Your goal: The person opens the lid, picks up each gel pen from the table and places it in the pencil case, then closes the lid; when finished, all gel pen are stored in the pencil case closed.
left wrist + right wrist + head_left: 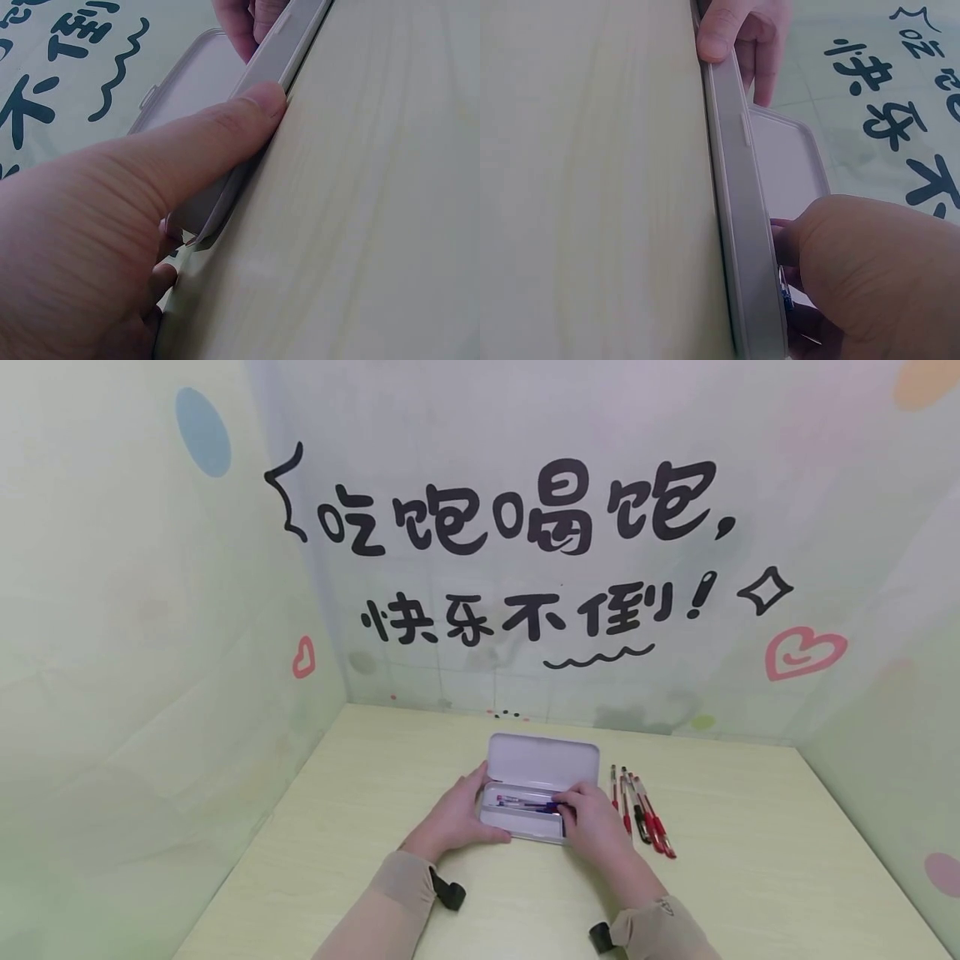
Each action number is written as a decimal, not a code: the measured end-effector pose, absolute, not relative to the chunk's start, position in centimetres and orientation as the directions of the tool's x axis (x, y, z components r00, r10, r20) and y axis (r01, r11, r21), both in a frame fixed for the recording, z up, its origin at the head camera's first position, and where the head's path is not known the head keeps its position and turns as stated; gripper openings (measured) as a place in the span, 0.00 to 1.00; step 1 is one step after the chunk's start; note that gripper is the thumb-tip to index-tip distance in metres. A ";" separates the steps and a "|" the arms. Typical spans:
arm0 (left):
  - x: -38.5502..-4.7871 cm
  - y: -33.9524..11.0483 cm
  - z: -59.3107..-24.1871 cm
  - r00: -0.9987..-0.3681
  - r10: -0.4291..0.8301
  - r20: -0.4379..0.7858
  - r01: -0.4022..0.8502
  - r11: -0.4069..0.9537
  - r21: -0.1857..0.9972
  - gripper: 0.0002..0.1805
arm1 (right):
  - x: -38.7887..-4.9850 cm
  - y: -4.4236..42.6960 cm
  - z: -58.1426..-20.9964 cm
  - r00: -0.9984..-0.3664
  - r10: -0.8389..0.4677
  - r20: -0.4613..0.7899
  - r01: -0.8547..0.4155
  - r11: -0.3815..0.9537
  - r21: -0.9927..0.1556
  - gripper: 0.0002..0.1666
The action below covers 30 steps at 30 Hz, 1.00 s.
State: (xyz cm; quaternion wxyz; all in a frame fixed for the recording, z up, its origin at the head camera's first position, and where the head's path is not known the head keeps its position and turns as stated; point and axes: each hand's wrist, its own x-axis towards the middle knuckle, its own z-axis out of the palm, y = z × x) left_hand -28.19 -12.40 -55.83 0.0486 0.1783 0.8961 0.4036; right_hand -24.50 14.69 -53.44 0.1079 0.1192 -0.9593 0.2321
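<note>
An open white pencil case (517,822) stands on the table with its lid (543,760) raised at the back. Its left end is gripped by my left hand (453,818), thumb along the front wall and fingers round the far side. Inside the case lie a few pens (512,799). My right hand (598,827) reaches into the right end, its fingers curled at the end of a blue pen (551,807). In the right wrist view a bit of the blue pen (786,292) shows between the fingers; the rest is hidden behind the case wall (746,225).
Right of the case, close to my right hand, several loose pens (658,831) with red and black parts lie on the pale wooden table (360,777). A printed wall (450,685) rises behind the table, with side walls left and right.
</note>
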 end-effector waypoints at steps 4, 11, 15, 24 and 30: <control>-28.2 -12.4 -55.9 -0.933 0.356 0.050 0.273 0.612 0.742 0.79 | -24.6 14.8 -53.8 -0.953 -0.163 0.255 -0.263 0.861 -0.435 0.12; -28.2 -12.4 -55.9 -0.933 0.357 0.054 0.275 0.607 0.746 0.78 | -24.7 15.4 -54.0 -0.953 -0.109 0.283 -0.242 0.837 -0.491 0.13; -28.2 -12.4 -55.9 -0.930 0.363 0.059 0.283 0.604 0.745 0.78 | -24.6 16.3 -53.8 -0.947 -0.063 0.316 -0.226 0.829 -0.512 0.15; -28.2 -12.4 -55.9 -0.934 0.352 0.062 0.276 0.599 0.752 0.79 | -24.0 19.6 -53.3 -0.937 0.029 0.347 -0.163 0.844 -0.511 0.21; -28.2 -12.5 -55.9 -0.933 0.354 0.066 0.281 0.599 0.750 0.79 | -23.4 21.9 -53.1 -0.945 0.125 0.302 -0.060 0.841 -0.538 0.25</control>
